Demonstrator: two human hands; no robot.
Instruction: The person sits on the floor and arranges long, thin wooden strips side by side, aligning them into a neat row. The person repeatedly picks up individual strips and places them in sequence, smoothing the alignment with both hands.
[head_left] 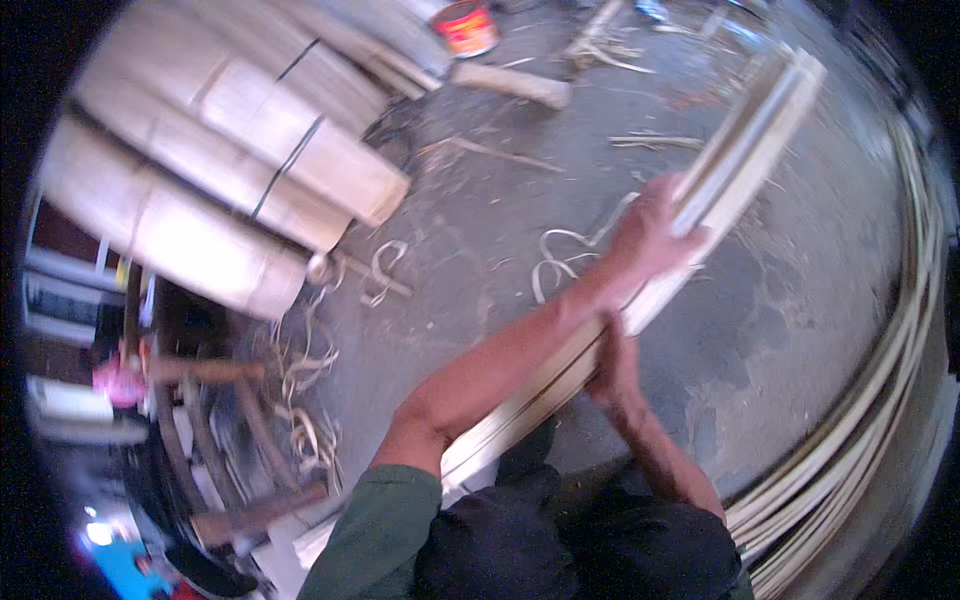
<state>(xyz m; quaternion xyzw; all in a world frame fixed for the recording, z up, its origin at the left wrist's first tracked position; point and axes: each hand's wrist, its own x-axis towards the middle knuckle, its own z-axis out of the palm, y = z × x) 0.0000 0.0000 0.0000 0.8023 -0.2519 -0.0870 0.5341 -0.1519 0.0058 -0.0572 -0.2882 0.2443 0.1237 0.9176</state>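
Note:
A bundle of long, flat, pale wooden strips [760, 150] runs slantwise across the middle, from beside my left arm up to the far right. My left hand [650, 235] lies over the upper part, its fingers wrapped round the strips. Lower down, my right hand [614, 365] grips the same bundle from its right side; some of its fingers are hidden behind the strips. The left forearm crosses above the bundle and covers part of it. Motion slightly blurs the hands and the strips.
Large tied bundles of pale slats [290, 150] lie at the left. Below them stands a rough wooden frame [205, 375]. Curled shavings [315, 440] litter the grey floor [480, 230]. Long thin strips [860, 430] curve along the right. A red tin [466, 30] stands far off near a log [512, 85].

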